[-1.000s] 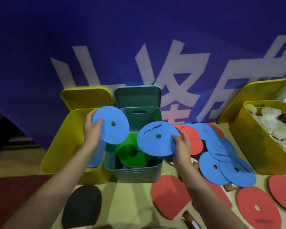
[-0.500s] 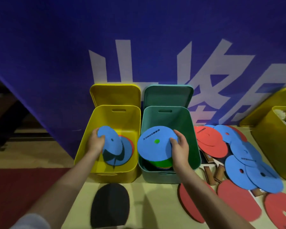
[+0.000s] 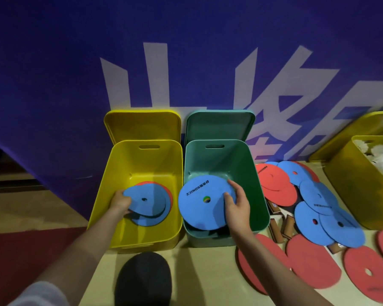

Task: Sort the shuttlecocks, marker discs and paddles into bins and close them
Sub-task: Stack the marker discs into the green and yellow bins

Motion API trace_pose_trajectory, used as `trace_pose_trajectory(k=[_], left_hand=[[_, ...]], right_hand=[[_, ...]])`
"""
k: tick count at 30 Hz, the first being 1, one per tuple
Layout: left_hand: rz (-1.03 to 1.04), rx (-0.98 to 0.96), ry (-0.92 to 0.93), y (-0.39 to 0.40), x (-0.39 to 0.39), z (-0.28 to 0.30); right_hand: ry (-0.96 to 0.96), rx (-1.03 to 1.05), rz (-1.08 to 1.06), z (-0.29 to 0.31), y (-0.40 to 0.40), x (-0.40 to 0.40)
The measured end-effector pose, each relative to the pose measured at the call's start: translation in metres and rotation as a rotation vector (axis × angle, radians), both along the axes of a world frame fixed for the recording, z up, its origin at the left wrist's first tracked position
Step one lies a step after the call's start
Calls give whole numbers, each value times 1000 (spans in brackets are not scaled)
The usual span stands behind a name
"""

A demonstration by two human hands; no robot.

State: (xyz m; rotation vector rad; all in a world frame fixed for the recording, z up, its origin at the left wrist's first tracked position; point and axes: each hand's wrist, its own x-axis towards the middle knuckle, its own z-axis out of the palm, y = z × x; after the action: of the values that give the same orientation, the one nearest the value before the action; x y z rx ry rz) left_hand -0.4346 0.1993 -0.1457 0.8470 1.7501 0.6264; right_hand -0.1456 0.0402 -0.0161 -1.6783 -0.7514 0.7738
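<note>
left hand (image 3: 119,204) pinches a blue marker disc (image 3: 145,200) low in the yellow bin (image 3: 142,241), frame centre-left; right hand (image 3: 236,206) fingers clamp another blue disc (image 3: 202,203) at its rim over the green bin (image 3: 259,188). these discs look thin, light and floppy, so edge pinches suit them.
</note>
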Motion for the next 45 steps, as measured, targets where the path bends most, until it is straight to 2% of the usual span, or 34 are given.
trace_pose_trajectory(k=[2,5,8,15,20,22,27,33,38,41,45], left_hand=[[-46,13,68,2,2,-3],[-131,51,271,-3,11,9],[-160,97,357,2,12,32],[-279,572,507,-1,3,113],[-377,688,679,-27,-14,123],[-395,679,753,-35,-23,118],[-411,456,625,-49,-48,110],[-365,485,600,-64,-56,105],[-285,517,551,-63,-58,100],[-264,526,522,-62,-59,96],[-238,534,493,-61,-58,93]], right_hand=[[-2,-10,9,0,0,0],[-1,-23,9,-2,0,-1],[6,-32,6,-3,0,0],[111,-50,15,-1,1,5],[247,-72,-21,3,14,5],[301,-59,-34,6,21,-1],[341,-33,62,17,44,-35],[72,-13,249,19,87,-89],[-170,-131,519,11,118,-137],[-219,-225,587,1,129,-152],[-201,-380,543,-23,137,-154]])
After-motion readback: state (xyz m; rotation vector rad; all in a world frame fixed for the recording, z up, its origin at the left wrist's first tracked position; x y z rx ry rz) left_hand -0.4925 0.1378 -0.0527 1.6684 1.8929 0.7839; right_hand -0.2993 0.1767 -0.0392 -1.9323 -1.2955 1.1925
